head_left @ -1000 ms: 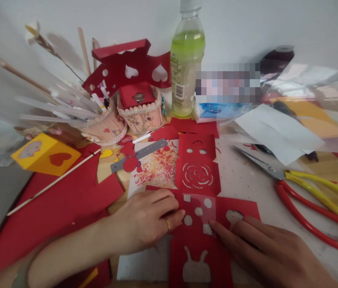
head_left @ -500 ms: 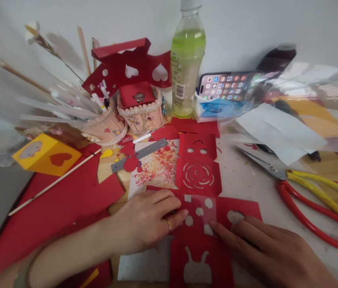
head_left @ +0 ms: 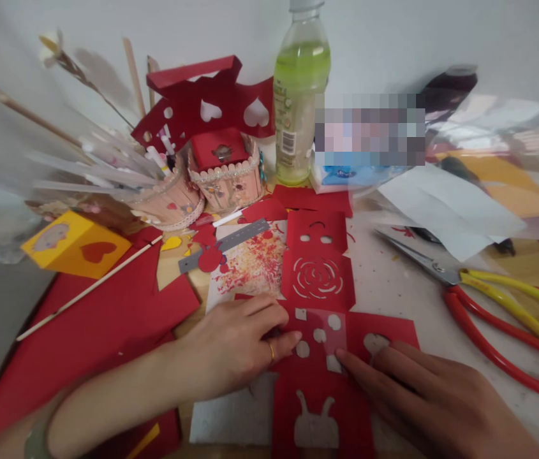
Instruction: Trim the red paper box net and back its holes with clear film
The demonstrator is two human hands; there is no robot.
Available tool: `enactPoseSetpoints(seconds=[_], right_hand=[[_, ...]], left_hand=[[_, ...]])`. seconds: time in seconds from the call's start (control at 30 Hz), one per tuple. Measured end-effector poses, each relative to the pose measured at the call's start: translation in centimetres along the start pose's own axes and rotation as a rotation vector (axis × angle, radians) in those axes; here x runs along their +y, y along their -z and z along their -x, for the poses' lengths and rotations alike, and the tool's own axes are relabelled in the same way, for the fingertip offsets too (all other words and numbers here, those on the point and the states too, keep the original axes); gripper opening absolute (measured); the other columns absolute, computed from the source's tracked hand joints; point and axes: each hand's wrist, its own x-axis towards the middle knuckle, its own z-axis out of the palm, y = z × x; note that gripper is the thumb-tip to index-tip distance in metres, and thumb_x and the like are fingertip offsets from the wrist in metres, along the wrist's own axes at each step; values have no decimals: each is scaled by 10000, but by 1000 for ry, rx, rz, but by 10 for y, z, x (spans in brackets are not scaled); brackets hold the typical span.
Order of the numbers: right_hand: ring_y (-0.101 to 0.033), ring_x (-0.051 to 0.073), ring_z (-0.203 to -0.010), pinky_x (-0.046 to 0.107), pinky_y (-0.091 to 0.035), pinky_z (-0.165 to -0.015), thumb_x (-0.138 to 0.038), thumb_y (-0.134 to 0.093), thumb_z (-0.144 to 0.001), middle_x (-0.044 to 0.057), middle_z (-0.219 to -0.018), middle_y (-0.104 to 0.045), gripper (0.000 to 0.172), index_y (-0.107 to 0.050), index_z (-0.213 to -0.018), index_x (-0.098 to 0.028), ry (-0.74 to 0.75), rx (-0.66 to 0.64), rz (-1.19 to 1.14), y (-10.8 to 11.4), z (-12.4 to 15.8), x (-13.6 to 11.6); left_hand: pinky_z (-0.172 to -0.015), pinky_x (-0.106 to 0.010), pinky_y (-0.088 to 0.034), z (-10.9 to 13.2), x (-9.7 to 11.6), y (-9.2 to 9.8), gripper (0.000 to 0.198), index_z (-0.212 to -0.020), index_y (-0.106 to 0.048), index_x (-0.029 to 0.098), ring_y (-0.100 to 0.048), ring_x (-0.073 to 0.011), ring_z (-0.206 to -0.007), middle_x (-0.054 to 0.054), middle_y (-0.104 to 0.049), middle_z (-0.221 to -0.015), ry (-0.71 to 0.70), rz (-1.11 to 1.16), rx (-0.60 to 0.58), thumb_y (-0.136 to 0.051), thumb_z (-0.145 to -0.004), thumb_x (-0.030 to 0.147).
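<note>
A red cut-out card point(head_left: 319, 280), shaped like an unfolded box, lies flat with a rose pattern, a face and a bug-shaped opening cut in it. On its middle panel sits a small clear film point(head_left: 327, 331) over several round and square holes. My left hand point(head_left: 245, 344), with a gold ring, rests on the left of that panel, fingers bent and a fingertip at the film's left edge. From the right, my right hand point(head_left: 422, 389) presses its stretched index fingertip on the film's lower right corner. Its other fingers bend over the right flap, and their tips are partly hidden.
Large scissors point(head_left: 441, 274) lie open at the right, by loose white paper point(head_left: 455, 204). A green drink bottle point(head_left: 300, 102), decorated baskets point(head_left: 226, 182) and a pixelated patch stand behind. A metal ruler point(head_left: 243, 237), yellow box point(head_left: 75, 245) and wooden stick point(head_left: 92, 287) are leftward.
Both hands keep nearly the same places on the card and film. The view has shifted very slightly, and the phone at the back is now covered by pixelation.
</note>
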Motion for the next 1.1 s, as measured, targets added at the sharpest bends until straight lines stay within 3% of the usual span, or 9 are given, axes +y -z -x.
enactPoseSetpoints(seconds=[0.23,0.43,0.67,0.93,1.1], right_hand=[[-583,137,-679,245,-445,-530,-146,-327,-943,52,-836,-607,325,-523,-1201,-140,-18,24,13,-3,-4,-1],[-609,157,-728,264,-480,-562,-170,-311,-948,65,-882,-644,326,-542,-1178,-161,6,26,75,-1,-3,-3],[-625,199,-968,293,-567,-673,-79,-197,-907,101,-1094,-661,457,-639,-1003,-147,135,26,205,17,-31,-8],[-642,220,-928,331,-563,-677,24,-339,-746,131,-1036,-680,423,-599,-1064,-76,225,17,350,15,-34,-16],[-652,229,-895,341,-569,-678,3,-359,-776,129,-993,-692,360,-611,-1027,-58,232,62,333,13,-36,-14]], left_hand=[[-632,-223,-435,-9,-4,15,276,-757,-521,161,-516,-101,-707,15,-548,-756,196,198,-158,-435,-924,363],[-722,-243,-479,-10,-5,17,229,-825,-608,171,-547,-133,-863,-10,-601,-860,77,98,-127,-458,-919,315],[-880,-348,-488,-11,-9,17,249,-886,-682,180,-564,-187,-1026,-13,-679,-1004,-164,49,2,-438,-928,206],[-914,-409,-470,-12,-4,21,236,-943,-678,177,-547,-220,-1100,-46,-669,-1060,-179,-4,-83,-444,-915,185],[-888,-402,-475,-18,7,27,271,-814,-692,159,-577,-237,-1045,-58,-682,-964,-130,-44,-157,-510,-881,349]])
